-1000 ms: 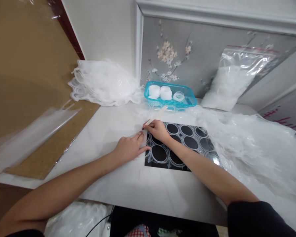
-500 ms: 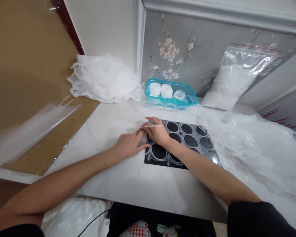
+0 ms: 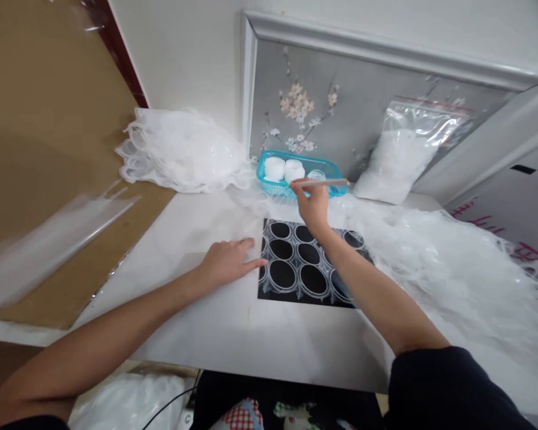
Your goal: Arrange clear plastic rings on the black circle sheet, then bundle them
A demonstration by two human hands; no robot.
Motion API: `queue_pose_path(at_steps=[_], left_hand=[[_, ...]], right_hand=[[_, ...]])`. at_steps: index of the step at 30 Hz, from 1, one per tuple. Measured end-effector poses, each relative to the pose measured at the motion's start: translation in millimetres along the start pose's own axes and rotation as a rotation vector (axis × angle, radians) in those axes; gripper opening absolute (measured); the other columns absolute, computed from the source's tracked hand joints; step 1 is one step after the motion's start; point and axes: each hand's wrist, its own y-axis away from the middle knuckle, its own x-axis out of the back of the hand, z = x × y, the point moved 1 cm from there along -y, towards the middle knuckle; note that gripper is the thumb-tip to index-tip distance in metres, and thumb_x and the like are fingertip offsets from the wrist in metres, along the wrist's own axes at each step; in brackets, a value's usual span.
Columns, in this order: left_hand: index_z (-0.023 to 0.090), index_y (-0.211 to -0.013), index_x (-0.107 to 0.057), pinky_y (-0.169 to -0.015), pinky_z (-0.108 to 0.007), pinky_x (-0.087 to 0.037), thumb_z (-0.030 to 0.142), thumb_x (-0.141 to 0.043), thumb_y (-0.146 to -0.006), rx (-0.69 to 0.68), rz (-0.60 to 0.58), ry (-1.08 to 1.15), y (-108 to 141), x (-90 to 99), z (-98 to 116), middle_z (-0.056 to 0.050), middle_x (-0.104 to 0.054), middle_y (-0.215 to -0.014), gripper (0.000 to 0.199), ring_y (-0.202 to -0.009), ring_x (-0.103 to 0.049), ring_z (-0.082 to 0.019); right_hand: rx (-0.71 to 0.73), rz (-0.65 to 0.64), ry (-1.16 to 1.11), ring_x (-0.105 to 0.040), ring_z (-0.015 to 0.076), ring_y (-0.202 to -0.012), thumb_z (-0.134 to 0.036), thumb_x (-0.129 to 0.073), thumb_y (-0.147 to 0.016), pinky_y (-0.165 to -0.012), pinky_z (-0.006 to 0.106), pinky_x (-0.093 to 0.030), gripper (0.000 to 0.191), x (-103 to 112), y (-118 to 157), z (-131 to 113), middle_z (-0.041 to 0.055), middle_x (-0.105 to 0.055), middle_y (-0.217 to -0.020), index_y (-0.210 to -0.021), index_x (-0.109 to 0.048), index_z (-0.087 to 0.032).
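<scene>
A slim pale stick [image 3: 330, 183] lies nearly level in the pinched fingers of my right hand [image 3: 312, 209], raised in front of the blue plastic basket [image 3: 338, 190]. Whether its tip touches anything in the basket I cannot tell. My left hand [image 3: 226, 261] rests on the white table, fingers spread, thumb reaching the left edge of a black sheet [image 3: 312, 277]. Rows of clear plastic rings show over this sheet; my right forearm hides part of it. Inside the basket stand white round stacks [image 3: 275, 167] and a clear ring-shaped piece [image 3: 316, 175].
Thin clear plastic cut-outs pile up at the back left [image 3: 188, 149] and spread across the right side [image 3: 452, 269]. A zip bag [image 3: 392, 161] with white contents leans against the framed floral panel [image 3: 358, 77]. Brown board [image 3: 49, 298] borders the table's left.
My right hand has left the sheet's upper left corner and moved up to the basket with the stick. My left hand stays beside the sheet's left edge. The view has shifted slightly.
</scene>
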Motion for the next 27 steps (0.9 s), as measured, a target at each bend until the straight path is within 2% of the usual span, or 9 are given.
queue_pose_path(at_steps=[3,6,9,12,14,16,20,23,27], left_hand=[[0.027,-0.128,-0.055,-0.073,-0.04,-0.051,0.065,-0.041,-0.09,-0.052,0.117,-0.046,-1.8,-3.6,4.6,-0.006,-0.065,-0.126,0.055,-0.093,-0.069,-0.03],[0.027,-0.129,-0.056,-0.072,-0.039,-0.051,0.06,-0.044,-0.091,-0.066,0.194,-0.059,-9.3,0.5,7.9,-0.006,-0.058,-0.135,0.051,-0.094,-0.069,-0.03],[0.027,-0.128,-0.056,-0.075,-0.038,-0.051,0.054,-0.049,-0.091,-0.01,0.241,-0.037,-27.5,12.2,6.9,-0.005,-0.064,-0.128,0.046,-0.097,-0.068,-0.029],[0.026,-0.133,-0.052,-0.081,-0.037,-0.051,0.048,-0.056,-0.089,-0.011,0.298,0.007,-52.0,21.8,6.8,-0.004,-0.062,-0.131,0.05,-0.105,-0.065,-0.029],[0.026,-0.133,-0.053,-0.084,-0.036,-0.05,0.045,-0.059,-0.087,-0.032,0.312,0.064,-67.0,23.1,7.7,-0.004,-0.063,-0.13,0.05,-0.108,-0.064,-0.028],[0.027,-0.125,-0.061,-0.084,-0.036,-0.049,0.043,-0.059,-0.088,-0.027,0.289,0.13,-78.2,20.7,7.6,-0.005,-0.069,-0.12,0.041,-0.104,-0.065,-0.027],[0.025,-0.101,-0.074,-0.08,-0.035,-0.049,0.04,-0.057,-0.089,0.007,0.263,0.218,-88.7,13.4,2.2,-0.004,-0.075,-0.101,0.025,-0.095,-0.068,-0.026],[0.025,-0.098,-0.075,-0.081,-0.033,-0.049,0.036,-0.059,-0.088,0.007,0.264,0.258,-90.9,9.6,-3.6,-0.003,-0.076,-0.099,0.022,-0.093,-0.069,-0.023],[0.024,-0.093,-0.076,-0.079,-0.03,-0.049,0.032,-0.063,-0.085,0.024,0.243,0.293,-93.2,5.9,-10.8,-0.002,-0.076,-0.097,0.018,-0.092,-0.069,-0.021]], right_hand=[[-0.027,-0.051,-0.16,-0.067,0.0196,-0.09,-0.032,-0.053,-0.091,-0.082,0.034,-0.051,0.024,9.7,37.6,-2.4,0.0052,-0.074,-0.091,-0.079,-0.069,-0.02],[-0.145,-0.157,-0.409,-0.069,0.0203,-0.086,-0.036,-0.06,-0.086,-0.079,0.033,-0.052,0.023,11.5,57.9,-4.5,0.0062,-0.074,-0.088,-0.076,-0.07,-0.017],[-0.226,-0.204,-0.568,-0.069,0.0206,-0.086,-0.039,-0.064,-0.082,-0.081,0.034,-0.052,0.023,9.1,56.3,-8.7,0.0058,-0.074,-0.087,-0.079,-0.07,-0.017],[-0.257,-0.213,-0.649,-0.069,0.0206,-0.087,-0.04,-0.065,-0.081,-0.085,0.035,-0.053,0.022,6.3,50.3,-18.4,0.0046,-0.074,-0.087,-0.083,-0.07,-0.018],[-0.254,-0.205,-0.685,-0.069,0.0205,-0.088,-0.039,-0.065,-0.081,-0.086,0.035,-0.053,0.021,6.4,49.1,-27.1,0.0045,-0.074,-0.088,-0.083,-0.07,-0.019],[-0.216,-0.183,-0.7,-0.069,0.0203,-0.089,-0.038,-0.065,-0.082,-0.086,0.035,-0.052,0.019,9.1,49.3,-35.5,0.0048,-0.074,-0.089,-0.084,-0.071,-0.02],[-0.126,-0.115,-0.653,-0.068,0.0196,-0.09,-0.031,-0.064,-0.084,-0.086,0.034,-0.052,0.016,17.6,47.6,-43.8,0.0056,-0.073,-0.089,-0.076,-0.071,-0.019],[-0.116,-0.072,-0.647,-0.068,0.0191,-0.09,-0.028,-0.064,-0.085,-0.087,0.034,-0.052,0.014,18.5,43.5,-41.6,0.0053,-0.073,-0.088,-0.077,-0.071,-0.019],[-0.188,0.006,-0.648,-0.069,0.0185,-0.088,-0.032,-0.06,-0.088,-0.087,0.035,-0.054,0.014,16.5,36.0,-36.2,0.0043,-0.073,-0.087,-0.087,-0.067,-0.02]])
